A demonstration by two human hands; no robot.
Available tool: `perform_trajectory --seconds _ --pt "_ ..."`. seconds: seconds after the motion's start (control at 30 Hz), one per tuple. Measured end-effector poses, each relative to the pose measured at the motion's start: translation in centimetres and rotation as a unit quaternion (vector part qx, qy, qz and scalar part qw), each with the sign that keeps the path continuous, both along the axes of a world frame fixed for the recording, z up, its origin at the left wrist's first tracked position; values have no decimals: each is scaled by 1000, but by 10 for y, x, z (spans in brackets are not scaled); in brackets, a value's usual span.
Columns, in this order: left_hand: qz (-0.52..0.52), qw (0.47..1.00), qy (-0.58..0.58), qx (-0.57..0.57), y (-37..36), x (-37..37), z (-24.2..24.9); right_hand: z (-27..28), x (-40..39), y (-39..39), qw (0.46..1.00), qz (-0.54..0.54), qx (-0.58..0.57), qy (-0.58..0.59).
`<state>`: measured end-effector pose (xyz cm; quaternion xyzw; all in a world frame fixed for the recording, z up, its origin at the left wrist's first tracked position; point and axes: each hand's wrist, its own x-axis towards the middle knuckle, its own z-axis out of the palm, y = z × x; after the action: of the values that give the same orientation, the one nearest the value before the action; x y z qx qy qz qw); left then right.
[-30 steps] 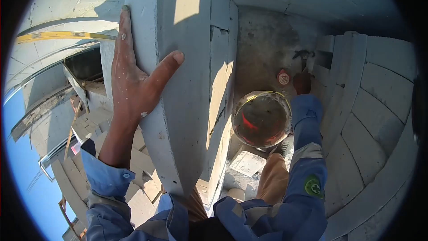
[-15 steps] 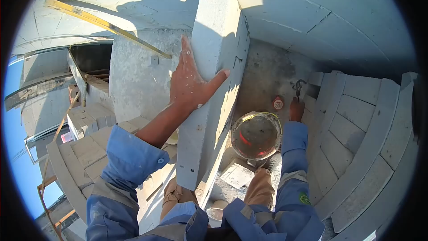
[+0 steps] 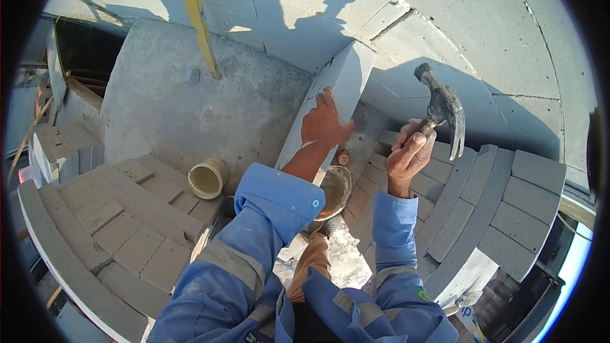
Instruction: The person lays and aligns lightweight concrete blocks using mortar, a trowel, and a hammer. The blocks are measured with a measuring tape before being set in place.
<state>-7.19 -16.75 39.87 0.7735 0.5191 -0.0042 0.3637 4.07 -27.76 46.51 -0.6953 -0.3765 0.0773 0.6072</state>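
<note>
A long pale block (image 3: 351, 75) stands tilted between me and the wall. My left hand (image 3: 325, 121) lies on its face, fingers stretched out and thumb apart. The fist of my right hand (image 3: 410, 155) is closed round the handle of a claw hammer (image 3: 445, 105), raised to the right of the block, its head apart from the block and the wall. Below my left hand, a bucket of grey mix (image 3: 335, 192) is partly hidden by the block and my sleeve. A small red round object (image 3: 344, 158) lies by the bucket.
Stacked pale blocks stand at the left (image 3: 136, 235) and more blocks (image 3: 473, 184) at the right. A cream tub (image 3: 208, 178) sits by the left stack. A yellow bar (image 3: 198, 22) leans against the block wall (image 3: 489, 32), which carries shadows.
My right hand has raised the hammer from low beside the right stack to near the block. My left hand remains on the block, now with fingers less spread. The view has shifted.
</note>
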Motion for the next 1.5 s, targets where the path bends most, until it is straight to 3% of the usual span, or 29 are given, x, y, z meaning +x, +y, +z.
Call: perform_trajectory --seconds 0.13,0.2,0.33,0.43,0.53,0.57,0.63,0.73,0.87,0.9,0.93,1.03,1.2,1.27,1.3,1.37,1.5 --pt "-7 1000 8 -10 3 -2 1 -41 19 39 997 -17 -27 -68" --pt "-7 1000 -2 -9 1 -2 2 -60 30 59 927 8 -341 -157" --pt "-6 1000 2 -10 5 1 1 -52 26 69 952 5 -275 -136" --pt "-10 1000 19 -21 3 -2 6 -19 4 57 990 -8 -137 -37" --pt "-1 998 17 -60 9 -1 11 -18 0 58 994 -10 -98 -50" --pt "-3 999 13 -51 9 -2 11 -28 7 64 994 -7 -98 -50" --pt "-4 999 9 -48 6 -3 5 -50 26 76 917 -3 -354 -185" --pt "-13 999 1 -47 12 0 3 -43 31 78 936 -11 -327 -129" --pt "-8 999 12 -45 8 -2 8 -19 10 61 988 -22 -152 -34" --pt "-1 998 15 -58 10 -1 9 -19 9 61 988 -18 -139 -65" --pt "-1 998 15 -56 13 -1 9 -25 12 65 988 -18 -137 -66" --pt "-18 998 14 -55 8 -2 5 -54 34 85 926 13 -329 -183" --pt "-2 998 12 -58 13 -2 7 -31 14 76 961 -13 -262 -91" --pt "-4 998 17 -60 12 -3 10 -30 7 72 980 -33 -173 -95" --pt "-2 998 16 -59 13 -2 11 -37 14 75 980 -34 -173 -96" --pt "-2 998 7 -58 12 -1 7 -58 35 85 919 5 -356 -171" --pt "-5 1000 -8 -19 10 -2 3 -42 21 81 955 -23 -267 -125"
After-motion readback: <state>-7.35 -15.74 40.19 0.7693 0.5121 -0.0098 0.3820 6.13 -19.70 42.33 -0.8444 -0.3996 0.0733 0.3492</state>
